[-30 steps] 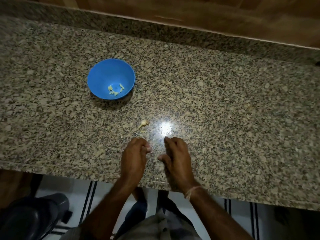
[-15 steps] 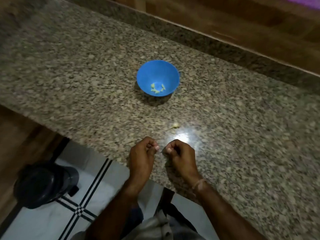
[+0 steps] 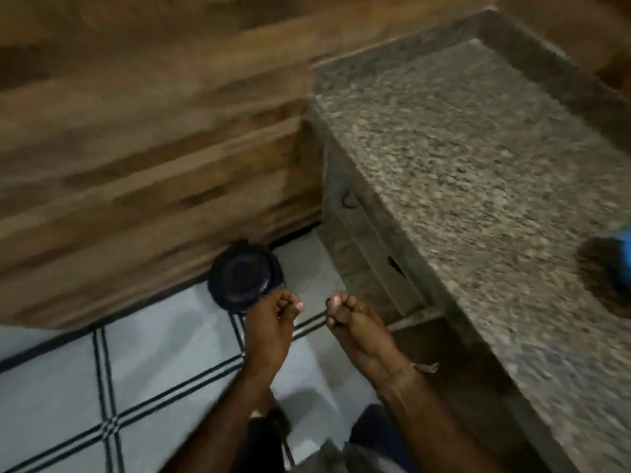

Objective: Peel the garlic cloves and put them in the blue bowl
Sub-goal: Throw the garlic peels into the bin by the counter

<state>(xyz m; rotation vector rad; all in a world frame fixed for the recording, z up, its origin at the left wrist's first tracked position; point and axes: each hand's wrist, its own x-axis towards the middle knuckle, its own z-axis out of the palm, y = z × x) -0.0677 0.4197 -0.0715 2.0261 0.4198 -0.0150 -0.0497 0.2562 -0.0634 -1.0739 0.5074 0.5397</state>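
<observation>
Only a blurred sliver of the blue bowl (image 3: 623,239) shows at the right edge, standing on the granite counter (image 3: 478,165). No garlic clove is visible. My left hand (image 3: 271,319) and my right hand (image 3: 351,319) are off the counter, side by side over the floor and a little apart. Both have their fingers curled shut and fingertips pinched. Nothing can be seen between the fingers, and the picture is blurred by motion.
A round black bin (image 3: 244,279) stands on the white tiled floor (image 3: 153,370) just beyond my left hand. A wooden panel wall (image 3: 136,131) fills the left. Drawer fronts (image 3: 368,254) sit under the counter's near edge.
The view has swung left and down. Both hands have left the counter and now hang over the floor near the black bin. The bowl has slid to the right edge.
</observation>
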